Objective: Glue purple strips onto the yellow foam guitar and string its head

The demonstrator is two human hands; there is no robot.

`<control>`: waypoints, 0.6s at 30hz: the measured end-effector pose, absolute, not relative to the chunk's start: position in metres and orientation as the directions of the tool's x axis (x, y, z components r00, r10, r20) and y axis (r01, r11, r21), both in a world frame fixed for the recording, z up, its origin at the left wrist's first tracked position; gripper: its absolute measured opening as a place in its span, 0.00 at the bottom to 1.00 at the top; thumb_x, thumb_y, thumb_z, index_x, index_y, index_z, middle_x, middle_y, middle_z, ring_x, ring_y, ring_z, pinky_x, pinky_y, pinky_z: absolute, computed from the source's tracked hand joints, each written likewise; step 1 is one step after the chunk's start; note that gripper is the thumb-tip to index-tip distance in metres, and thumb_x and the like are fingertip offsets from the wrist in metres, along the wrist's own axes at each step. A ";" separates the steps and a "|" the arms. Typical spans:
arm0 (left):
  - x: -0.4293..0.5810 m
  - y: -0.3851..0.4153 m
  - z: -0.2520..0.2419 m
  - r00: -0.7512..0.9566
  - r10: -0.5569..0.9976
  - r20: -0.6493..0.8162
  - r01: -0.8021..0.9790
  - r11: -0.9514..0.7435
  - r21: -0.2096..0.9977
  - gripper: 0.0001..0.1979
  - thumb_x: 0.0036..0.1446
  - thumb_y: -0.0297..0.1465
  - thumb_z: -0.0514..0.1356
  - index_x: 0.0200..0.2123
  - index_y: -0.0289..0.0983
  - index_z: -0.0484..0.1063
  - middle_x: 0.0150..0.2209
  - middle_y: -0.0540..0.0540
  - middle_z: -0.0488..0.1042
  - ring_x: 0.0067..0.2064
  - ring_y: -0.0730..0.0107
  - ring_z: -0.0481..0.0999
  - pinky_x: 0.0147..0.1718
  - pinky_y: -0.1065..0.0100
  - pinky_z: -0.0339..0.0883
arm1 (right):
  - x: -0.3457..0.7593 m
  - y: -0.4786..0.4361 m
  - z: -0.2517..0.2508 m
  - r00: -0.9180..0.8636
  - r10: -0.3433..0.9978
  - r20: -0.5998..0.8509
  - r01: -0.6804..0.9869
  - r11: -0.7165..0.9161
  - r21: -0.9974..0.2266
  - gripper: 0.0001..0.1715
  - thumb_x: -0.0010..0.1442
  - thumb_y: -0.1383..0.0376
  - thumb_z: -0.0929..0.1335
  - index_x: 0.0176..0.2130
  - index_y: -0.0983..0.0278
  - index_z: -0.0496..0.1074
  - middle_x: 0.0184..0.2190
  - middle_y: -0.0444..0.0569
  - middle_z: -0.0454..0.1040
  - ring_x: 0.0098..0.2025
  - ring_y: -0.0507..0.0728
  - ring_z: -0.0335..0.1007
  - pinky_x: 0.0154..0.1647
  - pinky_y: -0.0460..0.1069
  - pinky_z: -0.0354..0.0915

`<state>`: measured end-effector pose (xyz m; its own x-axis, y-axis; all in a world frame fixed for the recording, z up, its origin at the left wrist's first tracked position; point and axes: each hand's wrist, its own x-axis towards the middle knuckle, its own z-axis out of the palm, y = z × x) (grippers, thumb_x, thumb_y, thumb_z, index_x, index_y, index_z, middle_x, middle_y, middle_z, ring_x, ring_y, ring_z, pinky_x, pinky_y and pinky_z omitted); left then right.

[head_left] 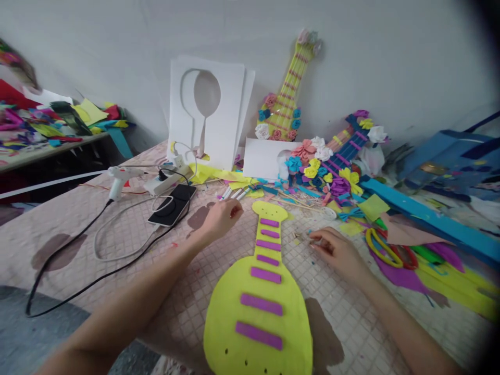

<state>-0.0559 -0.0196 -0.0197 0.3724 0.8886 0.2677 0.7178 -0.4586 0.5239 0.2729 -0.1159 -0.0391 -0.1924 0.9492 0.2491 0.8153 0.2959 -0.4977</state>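
A yellow guitar-shaped cutout (230,286) lies on the table between my hands, its neck pointing away from me. Purple strips cross its neck and body, and small dark holes show at both ends. My left hand (224,217) is curled closed to the left of the cutout's head, just in front of several thin white sticks (236,194). Whatever its fingers may hold is hidden. To the right of the neck, my right hand (336,250) hovers low with loosely bent fingers apart. Small scraps (299,237) lie near its fingertips, and nothing shows between them.
A white glue gun (117,182), power strip (166,179), phone (174,204) and looping cables occupy the left. Decorated yellow (291,86) and blue (347,148) guitars stand behind, beside white cutout sheets (230,104). Yellow-handled scissors (380,250) and coloured scraps lie at right.
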 end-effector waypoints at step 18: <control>-0.069 -0.009 -0.028 0.188 0.968 0.165 0.881 -0.240 0.408 0.07 0.56 0.31 0.56 0.38 0.36 0.69 0.43 0.41 0.71 0.43 0.62 0.73 0.39 0.65 0.67 | 0.266 -0.115 -0.049 -0.122 0.900 0.418 0.822 0.328 -0.466 0.13 0.62 0.57 0.62 0.38 0.60 0.71 0.38 0.49 0.73 0.38 0.57 0.71 0.34 0.50 0.68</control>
